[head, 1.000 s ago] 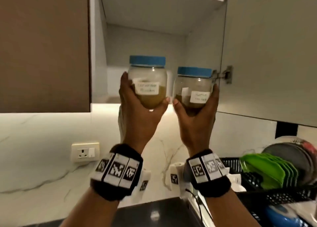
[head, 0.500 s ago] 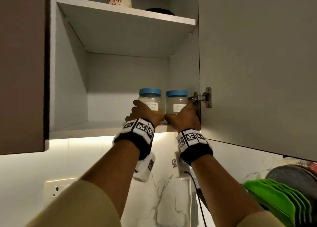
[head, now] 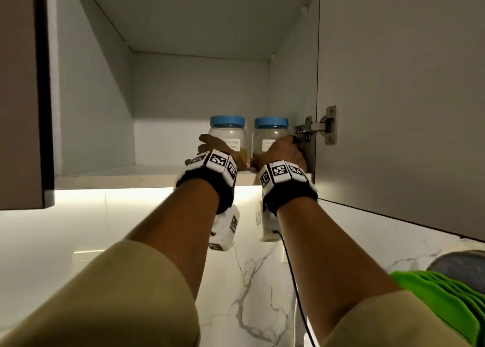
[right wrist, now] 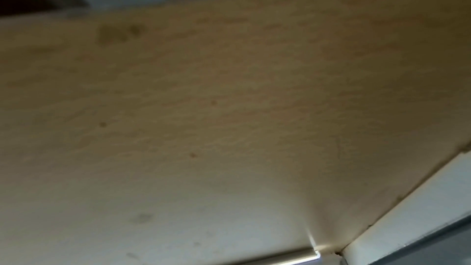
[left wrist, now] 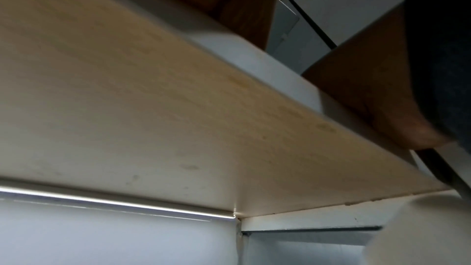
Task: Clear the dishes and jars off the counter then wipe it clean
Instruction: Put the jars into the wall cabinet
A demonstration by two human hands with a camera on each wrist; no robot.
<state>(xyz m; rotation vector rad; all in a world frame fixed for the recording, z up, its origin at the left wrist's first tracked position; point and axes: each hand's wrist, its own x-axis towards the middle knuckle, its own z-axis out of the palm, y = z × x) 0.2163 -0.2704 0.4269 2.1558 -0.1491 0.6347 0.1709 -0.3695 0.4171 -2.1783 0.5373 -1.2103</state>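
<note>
Up on the bottom shelf [head: 118, 174] of the open cupboard stand two jars with blue lids, side by side. One is the left jar [head: 227, 134] and one is the right jar [head: 270, 136], close to the door hinge [head: 319, 126]. The left hand [head: 221, 153] wraps round the left jar. The right hand [head: 284, 151] wraps round the right jar. Both sets of fingers look curled on the jars. Green plates [head: 441, 296] sit low on the right. Both wrist views show only the underside of the shelf.
</note>
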